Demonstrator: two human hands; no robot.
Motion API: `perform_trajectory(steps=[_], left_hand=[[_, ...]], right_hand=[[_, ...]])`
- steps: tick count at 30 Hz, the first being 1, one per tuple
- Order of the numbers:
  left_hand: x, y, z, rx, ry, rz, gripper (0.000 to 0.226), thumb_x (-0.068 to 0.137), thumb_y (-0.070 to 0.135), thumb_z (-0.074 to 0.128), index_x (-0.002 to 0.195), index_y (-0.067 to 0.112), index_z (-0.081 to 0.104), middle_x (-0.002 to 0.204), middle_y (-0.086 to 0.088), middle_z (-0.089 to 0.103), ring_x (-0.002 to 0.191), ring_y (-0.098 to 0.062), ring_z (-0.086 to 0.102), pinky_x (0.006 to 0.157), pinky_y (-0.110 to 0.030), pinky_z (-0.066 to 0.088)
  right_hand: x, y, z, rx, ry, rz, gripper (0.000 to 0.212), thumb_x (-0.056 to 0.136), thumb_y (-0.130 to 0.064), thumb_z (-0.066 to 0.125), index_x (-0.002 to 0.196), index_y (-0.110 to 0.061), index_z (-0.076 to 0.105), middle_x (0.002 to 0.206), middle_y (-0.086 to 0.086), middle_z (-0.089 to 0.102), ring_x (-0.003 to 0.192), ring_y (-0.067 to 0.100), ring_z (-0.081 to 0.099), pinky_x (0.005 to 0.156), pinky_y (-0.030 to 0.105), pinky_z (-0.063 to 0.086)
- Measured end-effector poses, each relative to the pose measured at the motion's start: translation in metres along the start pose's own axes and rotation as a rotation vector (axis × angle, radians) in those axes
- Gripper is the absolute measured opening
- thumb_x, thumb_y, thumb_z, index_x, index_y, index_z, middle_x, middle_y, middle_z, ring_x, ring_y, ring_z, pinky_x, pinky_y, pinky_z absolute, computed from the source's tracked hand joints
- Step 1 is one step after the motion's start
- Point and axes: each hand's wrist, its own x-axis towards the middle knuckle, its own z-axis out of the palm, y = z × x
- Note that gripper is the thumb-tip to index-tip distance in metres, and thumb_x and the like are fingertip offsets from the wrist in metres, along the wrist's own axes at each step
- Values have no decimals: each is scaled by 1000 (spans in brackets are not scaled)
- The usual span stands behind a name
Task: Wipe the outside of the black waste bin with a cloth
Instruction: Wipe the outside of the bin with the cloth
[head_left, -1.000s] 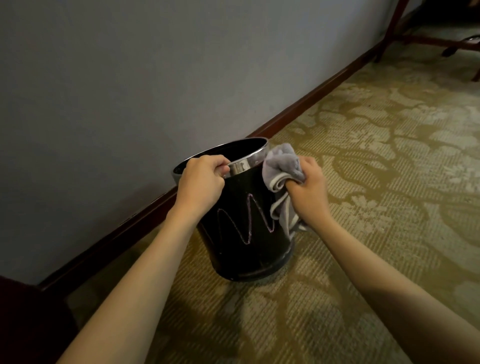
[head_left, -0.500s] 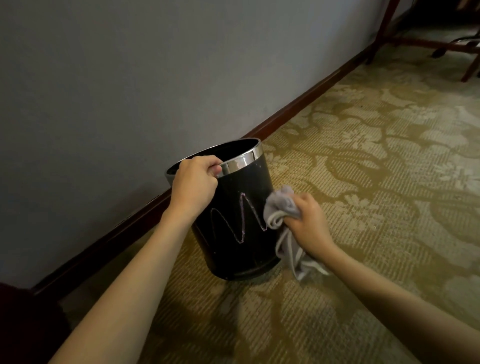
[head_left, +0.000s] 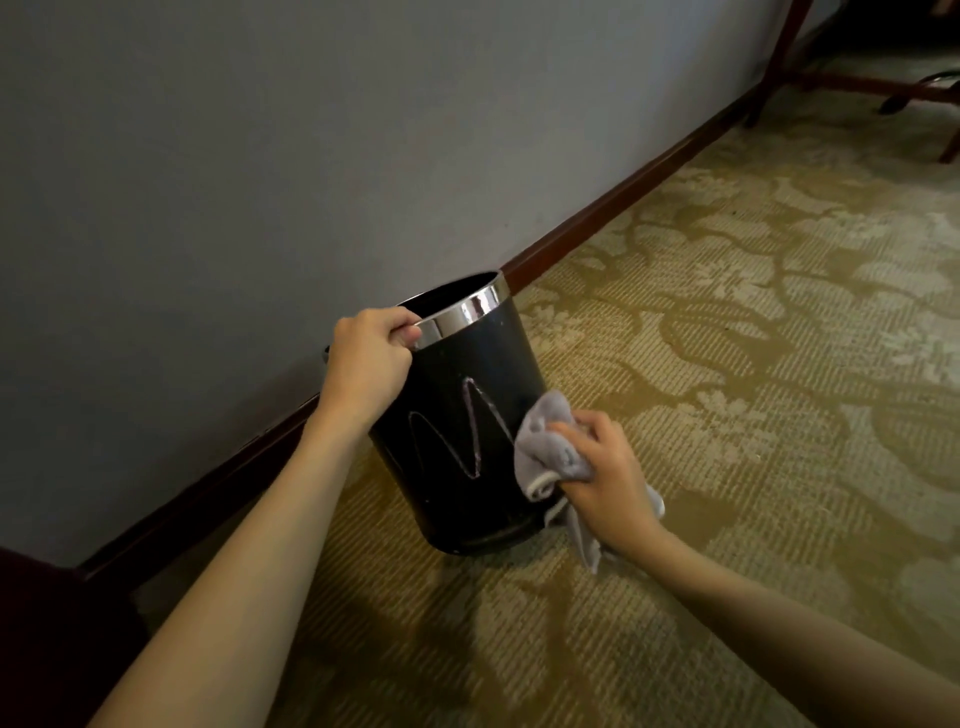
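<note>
The black waste bin (head_left: 457, 395) with a chrome rim stands on the carpet close to the wall. A pale zigzag mark runs across its front side. My left hand (head_left: 366, 364) grips the chrome rim on the bin's left. My right hand (head_left: 605, 480) holds a bunched grey cloth (head_left: 548, 447) and presses it against the lower right side of the bin. A loose end of the cloth hangs down to the carpet under my wrist.
A grey wall (head_left: 260, 156) with a dark wooden skirting board (head_left: 613, 202) runs behind the bin. Patterned beige carpet (head_left: 753, 338) spreads to the right. Dark wooden furniture legs (head_left: 779, 57) stand at the top right, and a dark piece of furniture (head_left: 47, 639) sits at the bottom left.
My right hand with the cloth has slid from the bin's rim down its right side to the lower part. My left hand has kept its hold on the rim.
</note>
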Motion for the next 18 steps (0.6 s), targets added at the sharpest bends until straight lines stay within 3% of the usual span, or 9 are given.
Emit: perform_trajectory(steps=[3, 7, 11, 14, 18], left_hand=[[2, -1, -5, -21, 11, -20, 22, 93, 10, 52, 90, 16, 73, 79, 0, 67, 79, -12, 60, 66, -26, 43], [2, 5, 3, -7, 0, -28, 22, 94, 11, 51, 91, 15, 72, 82, -3, 67, 81, -16, 60, 71, -29, 46], [4, 11, 13, 8, -10, -11, 22, 93, 11, 52, 94, 16, 72, 87, -3, 65, 82, -16, 59, 68, -23, 42], [1, 19, 19, 47, 10, 26, 23, 92, 7, 52, 89, 16, 73, 72, 2, 60, 71, -18, 56, 61, -22, 36], [-1, 23, 20, 61, 53, 54, 22, 89, 2, 53, 88, 9, 73, 60, 13, 53, 67, -18, 53, 65, -23, 34]], right_hand=[[-26, 16, -6, -66, -131, 34, 37, 83, -13, 66, 116, -29, 62, 112, 0, 50, 99, 23, 50, 80, 50, 48], [-14, 18, -14, -120, -179, 104, 33, 85, -12, 65, 116, -24, 66, 114, 5, 54, 103, 27, 50, 85, 51, 45], [23, -3, -24, -72, -87, 58, 38, 84, -12, 66, 119, -25, 65, 112, 4, 56, 101, 24, 48, 85, 45, 43], [65, -28, -29, -27, 36, -6, 42, 82, -10, 64, 120, -30, 63, 111, -3, 54, 100, 21, 46, 85, 41, 42], [94, -42, -25, 12, 131, -28, 42, 79, -7, 63, 116, -28, 66, 113, 0, 57, 98, 25, 48, 85, 45, 43]])
